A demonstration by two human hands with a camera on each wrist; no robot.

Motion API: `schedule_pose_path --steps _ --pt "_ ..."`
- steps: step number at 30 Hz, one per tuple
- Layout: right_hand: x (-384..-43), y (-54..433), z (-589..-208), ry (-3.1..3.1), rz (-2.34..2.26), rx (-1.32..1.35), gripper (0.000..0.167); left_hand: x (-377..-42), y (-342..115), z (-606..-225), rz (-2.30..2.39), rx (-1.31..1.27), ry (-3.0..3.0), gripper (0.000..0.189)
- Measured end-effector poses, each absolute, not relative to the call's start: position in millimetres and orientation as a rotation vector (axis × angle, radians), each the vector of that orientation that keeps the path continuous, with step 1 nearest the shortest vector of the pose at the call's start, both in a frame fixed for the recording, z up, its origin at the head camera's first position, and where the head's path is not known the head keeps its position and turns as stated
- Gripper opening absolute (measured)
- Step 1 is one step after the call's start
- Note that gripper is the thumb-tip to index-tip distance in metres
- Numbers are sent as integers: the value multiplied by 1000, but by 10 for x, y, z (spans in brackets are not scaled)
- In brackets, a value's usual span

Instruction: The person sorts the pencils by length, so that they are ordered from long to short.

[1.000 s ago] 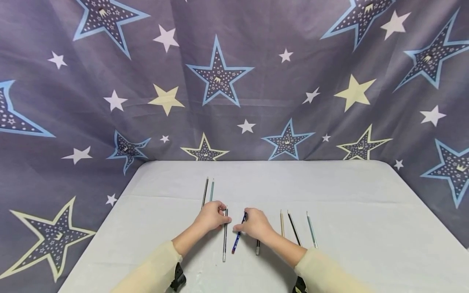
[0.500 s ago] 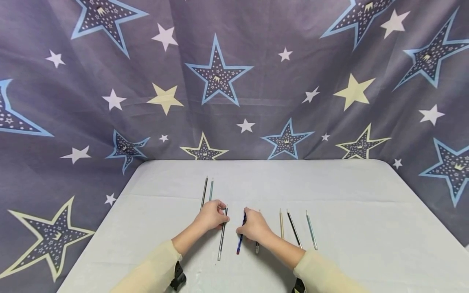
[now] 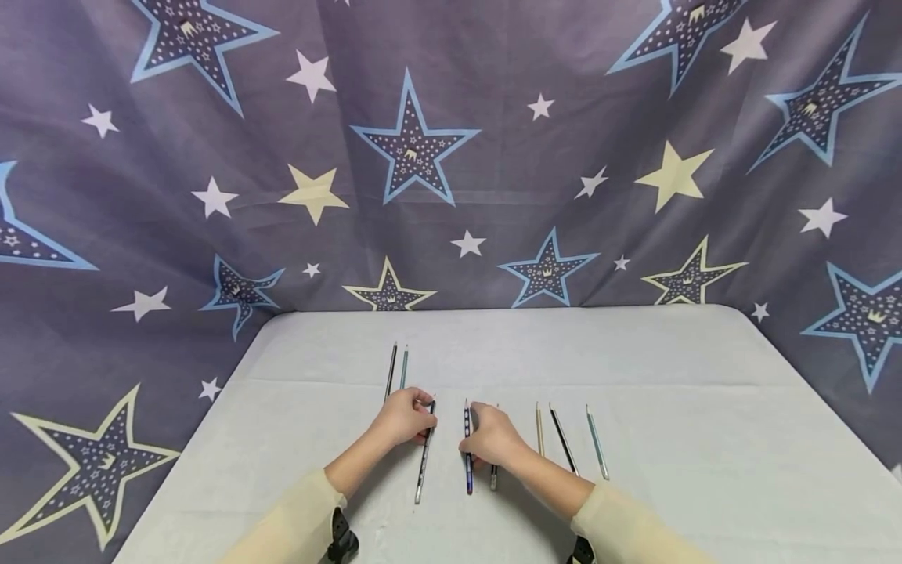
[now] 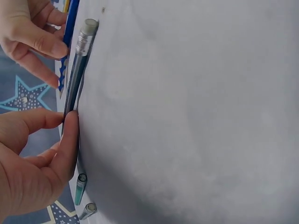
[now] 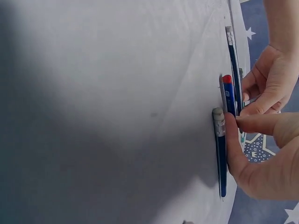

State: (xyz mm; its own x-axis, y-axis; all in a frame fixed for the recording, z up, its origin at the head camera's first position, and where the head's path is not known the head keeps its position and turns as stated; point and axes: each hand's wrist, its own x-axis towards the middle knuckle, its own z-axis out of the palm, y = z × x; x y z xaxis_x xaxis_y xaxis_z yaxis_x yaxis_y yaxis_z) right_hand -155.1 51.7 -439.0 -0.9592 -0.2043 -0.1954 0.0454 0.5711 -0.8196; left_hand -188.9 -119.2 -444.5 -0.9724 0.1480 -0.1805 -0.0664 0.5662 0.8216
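Near the middle of the table, my left hand (image 3: 405,417) pinches a dark pencil (image 3: 423,466) between thumb and finger. Its pale eraser and metal band (image 4: 84,42) point toward me. A short gap to the right, my right hand (image 3: 496,435) pinches a blue pencil (image 3: 468,470) with a red end (image 5: 227,79). That pencil points away from me, almost straight. Close beside it lies another dark pencil (image 5: 220,158) with a worn eraser, partly covered by my right hand in the head view. Beyond my left hand lie a black pencil (image 3: 391,372) and a teal pencil (image 3: 404,368), their near ends hidden there.
To the right on the white-covered table (image 3: 669,439) lie a tan pencil (image 3: 539,429), a black pencil (image 3: 563,439) and a teal pencil (image 3: 597,442), spaced apart. A grey star-printed cloth (image 3: 493,180) hangs behind the table's far edge.
The blue pencil has turned from a slant to nearly straight, and my right hand has shifted slightly right. The eraser end of the left hand's pencil has swung left.
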Motion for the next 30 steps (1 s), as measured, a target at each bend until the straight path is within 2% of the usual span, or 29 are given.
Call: schedule_pose_path --steps 15,20,30 --pt "-1518 584 -4408 2341 -1568 -150 63 -1900 -1162 -4466 1584 -55 2439 31" --pt "-1542 594 -4404 2280 -1657 -129 55 -1911 -1165 -4471 1659 -83 2382 34" --pt "-1584 637 -4412 2159 -1808 -65 48 -1897 -1134 -4414 1799 -46 2264 38"
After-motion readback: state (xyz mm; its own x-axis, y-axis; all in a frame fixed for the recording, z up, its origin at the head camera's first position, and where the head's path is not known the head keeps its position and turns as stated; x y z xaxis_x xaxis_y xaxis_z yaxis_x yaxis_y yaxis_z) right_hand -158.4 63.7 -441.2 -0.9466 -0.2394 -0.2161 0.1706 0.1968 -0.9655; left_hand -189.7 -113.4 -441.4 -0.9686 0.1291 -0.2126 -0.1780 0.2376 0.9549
